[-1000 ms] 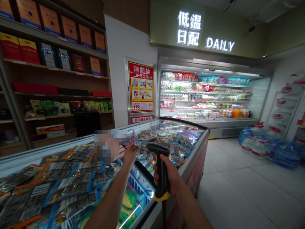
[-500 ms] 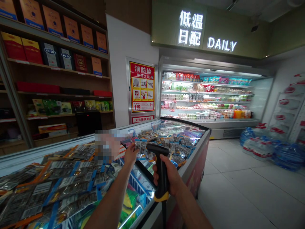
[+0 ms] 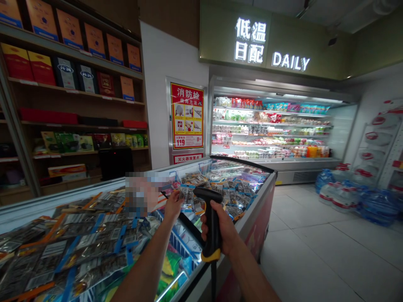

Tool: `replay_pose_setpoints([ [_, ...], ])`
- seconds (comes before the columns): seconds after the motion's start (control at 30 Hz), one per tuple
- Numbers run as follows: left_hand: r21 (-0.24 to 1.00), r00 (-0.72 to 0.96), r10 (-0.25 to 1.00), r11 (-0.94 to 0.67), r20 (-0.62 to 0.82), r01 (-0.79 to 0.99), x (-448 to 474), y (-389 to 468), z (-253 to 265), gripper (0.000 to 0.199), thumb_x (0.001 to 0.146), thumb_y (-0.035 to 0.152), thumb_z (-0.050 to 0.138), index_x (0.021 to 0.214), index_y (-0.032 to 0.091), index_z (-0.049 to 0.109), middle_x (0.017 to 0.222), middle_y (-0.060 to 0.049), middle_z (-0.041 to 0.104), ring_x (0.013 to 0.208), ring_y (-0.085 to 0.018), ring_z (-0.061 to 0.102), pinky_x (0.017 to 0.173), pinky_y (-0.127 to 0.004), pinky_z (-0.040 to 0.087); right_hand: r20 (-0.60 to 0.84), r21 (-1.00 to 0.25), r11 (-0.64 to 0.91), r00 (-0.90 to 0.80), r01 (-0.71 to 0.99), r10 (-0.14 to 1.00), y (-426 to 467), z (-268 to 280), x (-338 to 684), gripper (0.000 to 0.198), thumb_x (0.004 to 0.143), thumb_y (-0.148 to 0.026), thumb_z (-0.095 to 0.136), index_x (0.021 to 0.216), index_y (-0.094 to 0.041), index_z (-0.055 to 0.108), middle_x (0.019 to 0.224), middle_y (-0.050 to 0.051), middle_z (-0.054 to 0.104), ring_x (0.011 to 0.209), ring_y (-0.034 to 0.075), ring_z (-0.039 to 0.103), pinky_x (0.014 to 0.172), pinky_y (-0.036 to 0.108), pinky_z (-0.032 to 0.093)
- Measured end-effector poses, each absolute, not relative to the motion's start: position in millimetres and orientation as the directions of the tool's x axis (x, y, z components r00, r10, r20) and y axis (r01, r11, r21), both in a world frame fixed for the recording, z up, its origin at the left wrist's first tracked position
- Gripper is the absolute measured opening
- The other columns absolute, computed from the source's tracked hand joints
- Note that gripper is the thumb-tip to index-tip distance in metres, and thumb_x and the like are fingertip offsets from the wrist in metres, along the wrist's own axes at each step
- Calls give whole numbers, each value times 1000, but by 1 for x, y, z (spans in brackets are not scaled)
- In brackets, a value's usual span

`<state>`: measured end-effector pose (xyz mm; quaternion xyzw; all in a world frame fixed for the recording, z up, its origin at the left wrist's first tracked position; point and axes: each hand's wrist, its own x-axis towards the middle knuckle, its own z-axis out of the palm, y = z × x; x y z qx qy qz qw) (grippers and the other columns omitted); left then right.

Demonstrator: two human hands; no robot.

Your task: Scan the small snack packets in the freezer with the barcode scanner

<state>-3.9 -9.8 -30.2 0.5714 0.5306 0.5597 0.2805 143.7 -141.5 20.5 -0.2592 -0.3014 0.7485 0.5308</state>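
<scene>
As I work from a distance, my right hand [image 3: 226,228] wraps its fingers around a black-and-yellow scanner [image 3: 212,222], upright just below the centre of the frame. To its left, my left hand [image 3: 173,206] pinches the edge of a blue-topped packet [image 3: 187,193] at mid-frame, fingers nearly together, over a chest freezer [image 3: 263,205] heaped with barcoded packets [image 3: 90,247] across the lower left.

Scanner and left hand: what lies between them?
In the head view, a blue-edged packet held by the left hand lies between that hand and the scanner.
</scene>
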Motion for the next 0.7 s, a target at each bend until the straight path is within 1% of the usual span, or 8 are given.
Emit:
replay_pose_setpoints([
  [0.1, 958, -176, 943, -266, 281, 108, -5, -7, -34, 33, 58, 7, 46, 90, 16, 49, 95, -7, 62, 88, -18, 57, 78, -32, 43, -71, -722, -258, -303, -641, 950, -142, 22, 144, 31, 69, -45, 49, 81, -17, 50, 51, -4, 48, 37, 7, 44, 34, 20, 36],
  [0.17, 962, -130, 953, -269, 273, 47, -6, -6, -37, 38, 55, 5, 47, 91, 15, 49, 96, -7, 62, 87, -18, 57, 78, -30, 43, -74, -722, -267, -312, -639, 947, -143, 23, 144, 30, 70, -45, 48, 81, -17, 50, 51, -4, 48, 37, 7, 44, 34, 20, 36],
  [0.27, 952, -90, 948, -307, 304, -16, -7, -3, -42, 44, 52, 4, 48, 95, 13, 50, 94, -6, 62, 85, -17, 58, 76, -28, 42, -71, -722, -266, -314, -639, 947, -143, 22, 145, 30, 69, -45, 49, 81, -17, 50, 51, -4, 49, 37, 7, 44, 34, 20, 36],
  [0.37, 952, -118, 946, -306, 301, -21, -7, -1, -46, 52, 51, 4, 50, 102, 13, 50, 85, -4, 64, 79, -17, 59, 71, -27, 42, -81, -719, -271, -310, -640, 947, -143, 21, 147, 31, 69, -45, 49, 81, -17, 50, 51, -5, 49, 37, 7, 44, 34, 19, 36],
  [0.47, 944, -131, 935, -331, 330, 15, -6, 2, -47, 53, 51, 3, 50, 103, 13, 52, 79, -3, 65, 75, -17, 58, 68, -27, 42, -83, -721, -268, -304, -639, 949, -141, 21, 148, 32, 69, -46, 49, 82, -17, 50, 51, -4, 49, 36, 7, 44, 34, 20, 36],
  [0.6, 916, -139, 906, -399, 400, 42, -5, 4, -43, 49, 51, 3, 48, 99, 14, 55, 83, -3, 65, 81, -18, 58, 71, -27, 42, -86, -723, -271, -306, -635, 948, -138, 24, 150, 31, 70, -46, 48, 81, -17, 50, 51, -4, 49, 36, 7, 44, 34, 20, 36],
  [0.7, 896, -159, 882, -433, 443, 95, -7, 5, -40, 40, 53, 5, 49, 91, 16, 56, 87, -3, 64, 84, -17, 57, 75, -27, 41, -91, -718, -282, -316, -636, 944, -137, 26, 151, 30, 69, -46, 48, 79, -17, 49, 50, -4, 49, 36, 7, 44, 34, 19, 36],
])
